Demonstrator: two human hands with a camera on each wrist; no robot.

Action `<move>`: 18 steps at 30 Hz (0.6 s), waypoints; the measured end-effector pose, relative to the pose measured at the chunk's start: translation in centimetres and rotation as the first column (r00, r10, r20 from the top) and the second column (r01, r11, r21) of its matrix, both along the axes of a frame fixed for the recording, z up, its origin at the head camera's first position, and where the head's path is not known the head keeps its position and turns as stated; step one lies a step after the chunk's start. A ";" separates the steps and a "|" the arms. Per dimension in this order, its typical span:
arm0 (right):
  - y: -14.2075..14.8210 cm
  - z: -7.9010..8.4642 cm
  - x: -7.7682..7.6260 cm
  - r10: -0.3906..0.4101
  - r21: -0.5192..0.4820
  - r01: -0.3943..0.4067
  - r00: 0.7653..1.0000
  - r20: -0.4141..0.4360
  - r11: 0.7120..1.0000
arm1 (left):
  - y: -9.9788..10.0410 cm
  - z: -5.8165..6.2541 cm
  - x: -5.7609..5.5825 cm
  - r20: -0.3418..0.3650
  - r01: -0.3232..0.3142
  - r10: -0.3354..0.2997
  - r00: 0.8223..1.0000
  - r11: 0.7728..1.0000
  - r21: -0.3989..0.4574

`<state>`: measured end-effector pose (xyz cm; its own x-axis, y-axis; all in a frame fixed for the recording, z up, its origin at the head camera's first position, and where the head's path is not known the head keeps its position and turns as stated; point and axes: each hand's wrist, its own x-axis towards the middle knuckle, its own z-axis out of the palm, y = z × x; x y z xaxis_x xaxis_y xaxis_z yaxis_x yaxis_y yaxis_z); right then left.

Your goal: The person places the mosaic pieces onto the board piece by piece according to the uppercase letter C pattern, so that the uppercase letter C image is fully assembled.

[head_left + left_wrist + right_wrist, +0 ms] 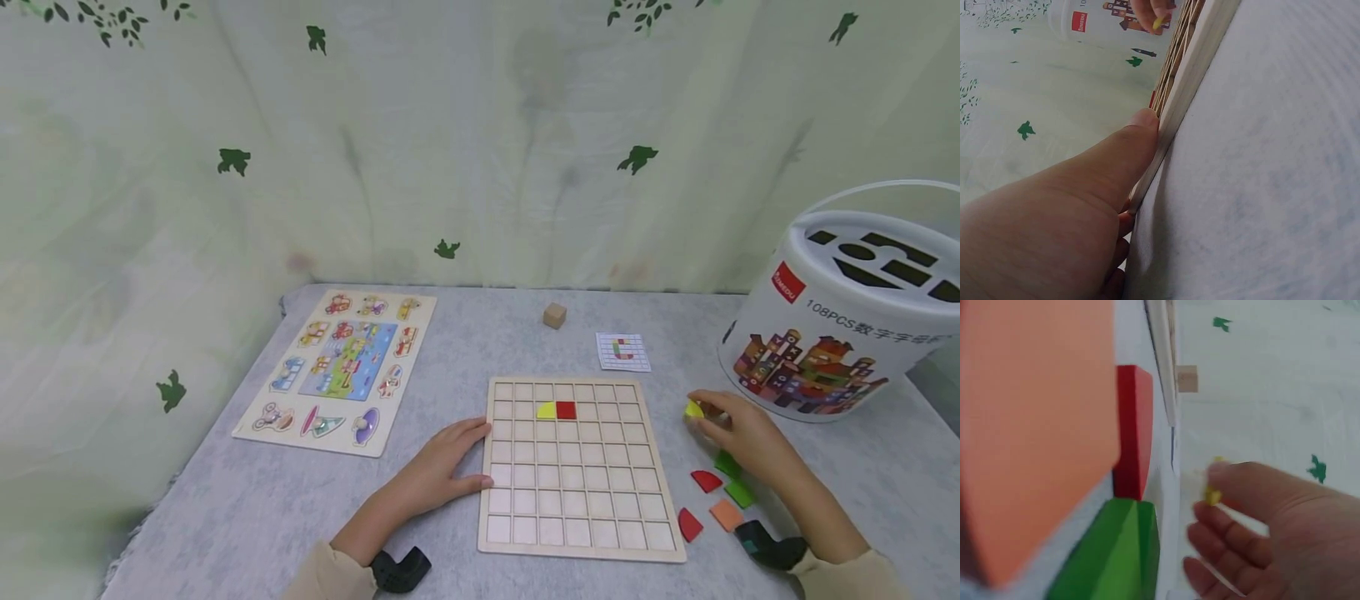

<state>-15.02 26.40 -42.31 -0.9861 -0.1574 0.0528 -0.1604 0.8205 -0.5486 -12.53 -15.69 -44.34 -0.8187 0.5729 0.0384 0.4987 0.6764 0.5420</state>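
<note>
A wooden grid board [570, 552] lies on the table, with a yellow quarter-round piece [547, 410] and a red square piece [566, 410] side by side in its second row. My left hand [442, 467] touches the board's left edge with fingertips and thumb; the left wrist view has the thumb [1138, 134] against the rim. To the right of the board, my right hand [738, 429] pinches a small yellow piece [1213, 495] between thumb and forefinger. Below that hand lie red rounded pieces [706, 481], green pieces [740, 493] and an orange square [726, 515].
A small card with a coloured grid pattern [623, 352] lies behind the board, near a wooden cube [554, 316]. At the right stands a large white bucket [810, 333] with a handle. A picture knob puzzle [337, 375] lies at the left. A leaf-patterned curtain [480, 150] hangs behind the table.
</note>
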 end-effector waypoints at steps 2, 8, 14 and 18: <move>-0.7 0.7 0.0 0.013 0.003 -0.013 1.000 -0.024 1.000 | 0.0 0.0 0.0 0.001 0.000 0.000 1.000 1.000 0.001; -3.8 2.9 -0.2 0.103 -0.026 -0.108 0.984 -0.148 0.994 | 0.0 0.0 0.0 0.001 -0.001 0.001 1.000 1.000 -0.001; -7.4 4.3 -0.8 0.175 -0.074 -0.195 0.959 -0.223 0.978 | 0.0 -0.1 -0.1 -0.004 -0.002 0.002 1.000 1.000 -0.004; -9.7 4.0 -1.5 0.220 -0.122 -0.253 0.948 -0.229 0.960 | 0.0 -0.1 0.0 -0.003 -0.005 0.005 1.000 1.000 -0.005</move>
<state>-16.55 16.75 -38.31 -0.8849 -0.3592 0.2964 -0.4653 0.6569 -0.5932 -12.57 -15.65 -44.40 -0.8213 0.5692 0.0384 0.4973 0.6814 0.5370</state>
